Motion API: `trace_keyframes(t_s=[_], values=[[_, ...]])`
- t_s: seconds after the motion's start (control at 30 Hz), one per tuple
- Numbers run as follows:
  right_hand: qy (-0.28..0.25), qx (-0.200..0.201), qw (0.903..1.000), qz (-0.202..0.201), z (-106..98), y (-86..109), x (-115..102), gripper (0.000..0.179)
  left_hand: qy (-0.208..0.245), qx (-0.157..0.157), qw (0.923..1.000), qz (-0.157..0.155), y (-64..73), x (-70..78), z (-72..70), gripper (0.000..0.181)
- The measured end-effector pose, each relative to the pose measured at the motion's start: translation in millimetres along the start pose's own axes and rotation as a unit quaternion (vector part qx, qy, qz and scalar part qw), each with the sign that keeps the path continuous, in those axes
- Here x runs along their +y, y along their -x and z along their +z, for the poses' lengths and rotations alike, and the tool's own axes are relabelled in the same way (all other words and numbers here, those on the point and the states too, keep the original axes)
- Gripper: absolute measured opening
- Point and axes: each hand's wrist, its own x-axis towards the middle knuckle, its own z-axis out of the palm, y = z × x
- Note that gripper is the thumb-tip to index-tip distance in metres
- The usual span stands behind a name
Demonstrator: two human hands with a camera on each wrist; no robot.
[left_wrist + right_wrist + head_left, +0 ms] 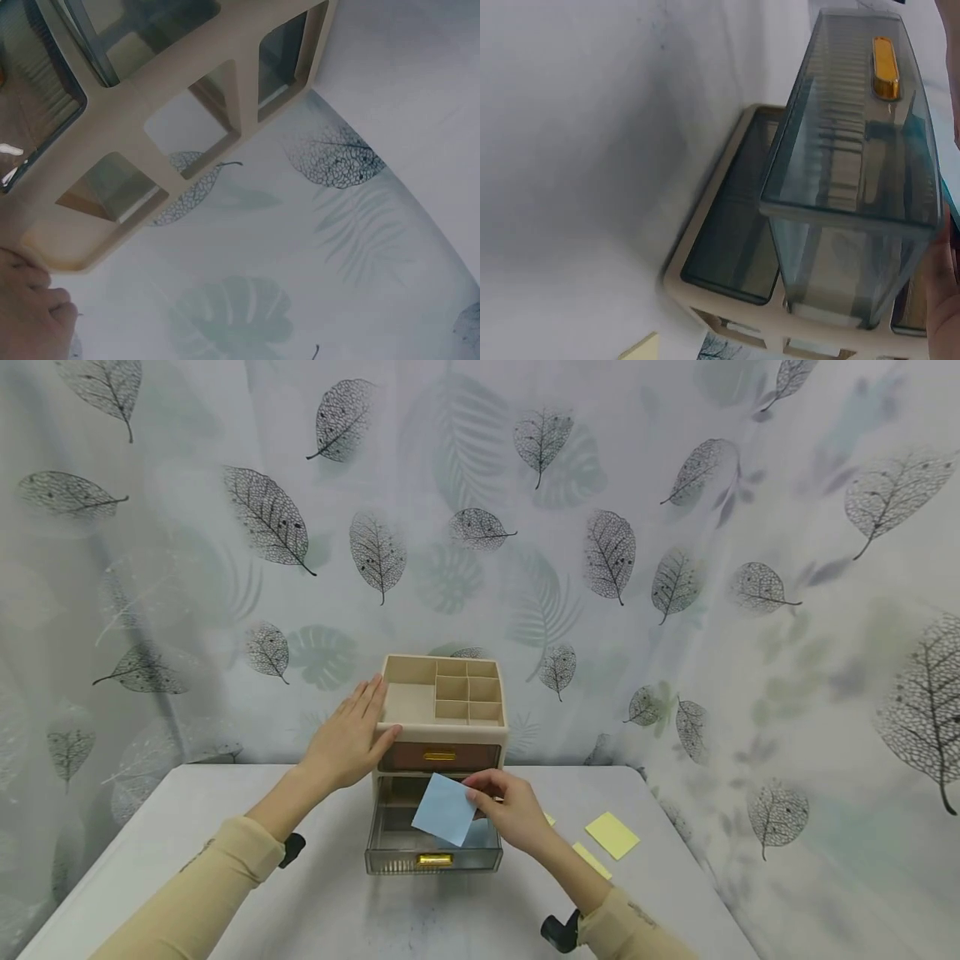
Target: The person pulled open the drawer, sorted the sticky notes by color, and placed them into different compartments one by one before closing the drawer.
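A cream desktop organizer (442, 732) stands on the table, its grey see-through drawer (390, 860) pulled out toward me. My left hand (347, 747) rests against the organizer's upper left side, fingers extended along the rim and thumb at the front edge. Over the open drawer, my right hand (516, 810) pinches a light blue sticky note (444, 810) by its right corner between thumb and fingers. Another bluish patch shows inside the drawer behind the note. The right wrist view shows the drawer's gold handle (886, 67) and part of my right hand at the right edge.
Yellow sticky notes (612, 835) lie on the white table (300, 893) to the right, one partly behind my right forearm. The organizer's top has several small compartments (483, 689). A brown upper drawer (405, 757) is closed. A leaf-print curtain (480, 468) hangs behind.
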Motion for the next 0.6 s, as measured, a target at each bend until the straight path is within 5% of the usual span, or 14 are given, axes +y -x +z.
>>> trace_keyframes(t_s=[0.6], values=[[0.060,-0.078,0.9949,-0.021,40.1,-19.4,-2.2,0.013,0.004,0.003,1.0000,-0.004,1.4,1.8,-1.8,0.080]])
